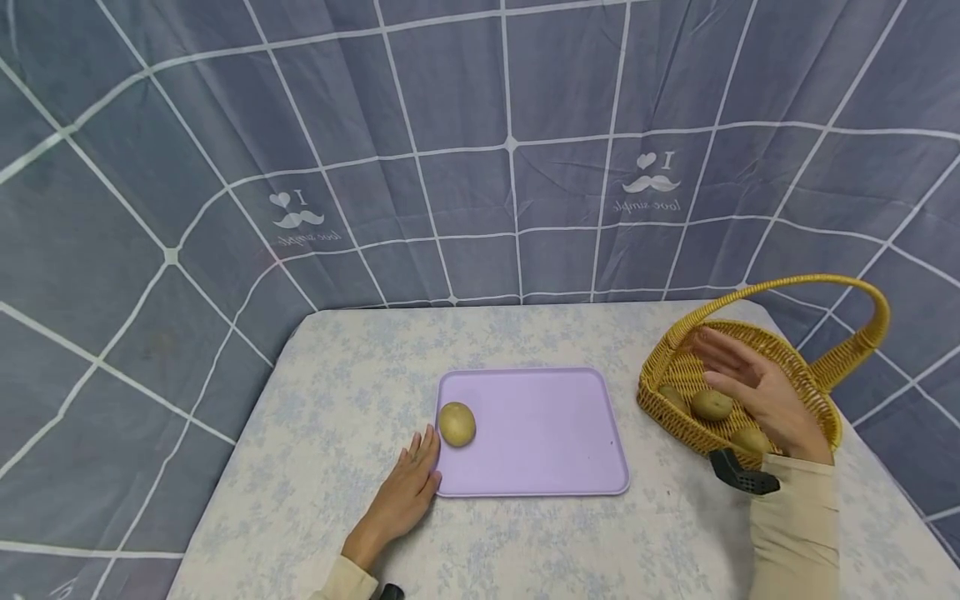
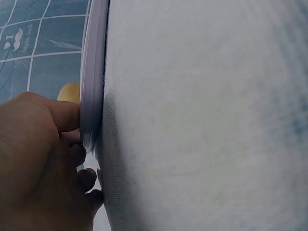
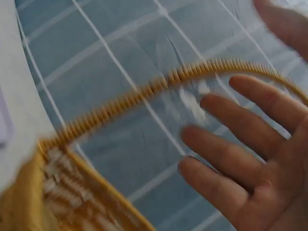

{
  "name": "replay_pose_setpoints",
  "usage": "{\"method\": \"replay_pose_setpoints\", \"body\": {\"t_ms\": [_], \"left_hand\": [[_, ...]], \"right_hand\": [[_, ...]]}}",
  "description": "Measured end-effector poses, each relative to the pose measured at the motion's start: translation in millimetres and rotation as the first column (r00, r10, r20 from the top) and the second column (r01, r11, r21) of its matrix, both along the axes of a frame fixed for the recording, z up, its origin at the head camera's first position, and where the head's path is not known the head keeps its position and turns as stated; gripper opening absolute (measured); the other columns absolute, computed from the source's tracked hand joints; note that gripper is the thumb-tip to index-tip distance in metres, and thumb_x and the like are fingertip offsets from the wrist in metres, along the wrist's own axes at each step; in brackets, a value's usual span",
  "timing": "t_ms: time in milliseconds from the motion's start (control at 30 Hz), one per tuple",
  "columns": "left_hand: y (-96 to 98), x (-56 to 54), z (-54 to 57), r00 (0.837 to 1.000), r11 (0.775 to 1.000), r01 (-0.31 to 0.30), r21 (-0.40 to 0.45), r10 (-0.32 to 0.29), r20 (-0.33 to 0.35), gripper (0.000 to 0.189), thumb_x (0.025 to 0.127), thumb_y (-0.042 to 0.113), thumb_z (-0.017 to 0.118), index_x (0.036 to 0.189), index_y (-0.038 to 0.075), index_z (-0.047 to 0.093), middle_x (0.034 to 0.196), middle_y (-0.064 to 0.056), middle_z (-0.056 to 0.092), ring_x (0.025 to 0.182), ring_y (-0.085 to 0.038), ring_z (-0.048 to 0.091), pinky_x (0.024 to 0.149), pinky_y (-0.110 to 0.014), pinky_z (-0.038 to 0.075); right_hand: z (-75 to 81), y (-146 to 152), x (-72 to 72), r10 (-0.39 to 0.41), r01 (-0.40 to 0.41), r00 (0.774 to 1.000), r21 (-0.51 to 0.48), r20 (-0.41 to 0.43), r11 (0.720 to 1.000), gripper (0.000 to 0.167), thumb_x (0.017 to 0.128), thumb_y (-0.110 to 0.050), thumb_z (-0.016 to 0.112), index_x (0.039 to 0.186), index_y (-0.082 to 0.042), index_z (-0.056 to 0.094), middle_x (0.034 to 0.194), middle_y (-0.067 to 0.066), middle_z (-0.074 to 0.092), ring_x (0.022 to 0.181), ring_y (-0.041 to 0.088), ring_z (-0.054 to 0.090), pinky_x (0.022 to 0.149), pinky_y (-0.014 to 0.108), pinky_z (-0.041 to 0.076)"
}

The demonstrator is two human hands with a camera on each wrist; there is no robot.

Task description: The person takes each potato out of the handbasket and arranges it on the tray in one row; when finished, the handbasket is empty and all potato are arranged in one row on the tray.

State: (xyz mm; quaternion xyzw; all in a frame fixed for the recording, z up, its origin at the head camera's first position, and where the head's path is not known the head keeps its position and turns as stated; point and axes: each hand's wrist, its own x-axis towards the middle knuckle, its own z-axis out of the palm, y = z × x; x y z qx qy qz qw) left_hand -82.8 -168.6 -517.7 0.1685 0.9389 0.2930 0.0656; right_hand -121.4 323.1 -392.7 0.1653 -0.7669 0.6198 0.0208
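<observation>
While the left hand (image 1: 405,490) lies ungripping against the tray (image 1: 540,433), perhaps steadying it, with one potato (image 1: 457,424) inside close by, the right hand (image 1: 761,396) hangs empty above potatoes (image 1: 712,405) in the basket (image 1: 675,425).

Tray (image 1: 540,433): midway across bench (image 1: 337,358)
Potato (image 1: 457,424): on tray's left side
Basket (image 1: 675,423): near bench's right edge
Other potatoes (image 1: 712,405): in basket

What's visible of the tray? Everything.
The tray is lilac, rectangular with rounded corners, a smooth flat floor and a low raised rim; it looks like plastic. It lies flat on the table, left of the basket. One potato sits inside by the left rim; a small dark speck shows near the right side. The left hand touches its left edge.
</observation>
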Motion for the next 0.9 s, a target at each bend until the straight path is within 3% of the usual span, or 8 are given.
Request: {"method": "replay_pose_setpoints", "body": {"t_ms": [167,267,400,500,567,667,767,900], "left_hand": [[0.5,-0.8,0.8,1.0,1.0,0.003,0.003,-0.003,-0.017,0.056,0.103,0.017,0.041,0.15,-0.002,0.018,0.159,-0.014,0.012,0.146,-0.033,0.009,0.118,-0.051,0.009],[0.3,-1.8,1.6,1.0,1.0,0.0,0.007,0.0,-0.028,0.056,0.102,0.015,0.042,0.15,-0.003,0.019,0.158,-0.015,0.014,0.146,-0.035,0.01,0.118,-0.052,0.01],[-0.7,-2.6,2.0,1.0,1.0,-0.002,0.002,0.002,-0.028,0.056,0.103,0.016,0.042,0.15,-0.002,0.018,0.158,-0.014,0.013,0.146,-0.034,0.01,0.118,-0.052,0.01],[-1.4,-3.0,2.0,1.0,1.0,-0.003,0.0,0.003,-0.024,0.056,0.103,0.017,0.041,0.151,-0.001,0.018,0.159,-0.014,0.012,0.146,-0.034,0.009,0.118,-0.052,0.01],[-1.7,-3.2,2.2,1.0,1.0,-0.006,0.001,0.006,-0.009,0.057,0.103,0.018,0.04,0.151,0.0,0.016,0.159,-0.012,0.01,0.147,-0.032,0.007,0.119,-0.051,0.008],[-1.6,-3.3,2.0,1.0,1.0,-0.011,0.014,0.01,0.004,0.057,0.103,0.018,0.04,0.152,0.001,0.015,0.159,-0.01,0.009,0.147,-0.03,0.006,0.119,-0.049,0.007],[-1.1,-2.9,1.8,1.0,1.0,-0.005,0.019,0.005,-0.006,0.056,0.103,0.017,0.041,0.151,0.0,0.016,0.159,-0.012,0.01,0.147,-0.032,0.007,0.119,-0.051,0.008],[0.2,-1.8,1.5,1.0,1.0,0.004,0.018,-0.003,-0.02,0.056,0.102,0.015,0.042,0.15,-0.002,0.019,0.158,-0.015,0.013,0.146,-0.035,0.009,0.118,-0.053,0.01]], "right_hand": [[-13.4,34,-11.9,-0.199,0.185,0.978,0.196,0.058,0.963,0.061,0.098,-0.011,0.054,0.153,-0.014,0.026,0.153,0.006,0.035,0.134,0.003,0.038,0.088,0.003,0.039],[-26.6,50,-23.6,-0.253,0.202,0.96,0.333,0.117,0.921,0.068,0.098,-0.024,0.056,0.155,-0.018,0.018,0.157,0.017,0.021,0.143,0.019,0.027,0.083,-0.001,0.034],[-47.3,64,-37.2,-0.243,0.142,0.949,0.415,0.199,0.899,0.075,0.098,-0.034,0.056,0.155,-0.011,0.012,0.156,0.025,0.017,0.14,0.043,0.021,0.089,0.002,0.033],[-58.0,67,-44.7,-0.194,0.064,0.941,0.417,0.276,0.907,0.079,0.097,-0.034,0.057,0.154,-0.006,0.01,0.155,0.029,0.015,0.139,0.049,0.017,0.111,0.032,0.033],[-61.6,67,-46.9,-0.172,0.022,0.933,0.428,0.316,0.904,0.081,0.096,-0.034,0.059,0.154,-0.004,0.011,0.154,0.03,0.016,0.139,0.049,0.016,0.11,0.048,0.031],[-65.7,66,-47.2,-0.122,-0.045,0.934,0.449,0.335,0.892,0.078,0.095,-0.03,0.06,0.152,0.002,0.017,0.15,0.034,0.022,0.137,0.052,0.02,0.102,0.029,0.039],[-68.7,67,-44.1,-0.086,-0.09,0.935,0.465,0.344,0.881,0.071,0.096,-0.027,0.059,0.148,0.006,0.024,0.145,0.036,0.031,0.133,0.047,0.032,0.08,0.009,0.041],[-70.2,68,-38.9,-0.063,-0.125,0.928,0.469,0.366,0.874,0.065,0.096,-0.026,0.059,0.145,0.007,0.033,0.142,0.033,0.04,0.119,0.012,0.051,0.077,0.012,0.046]]}}
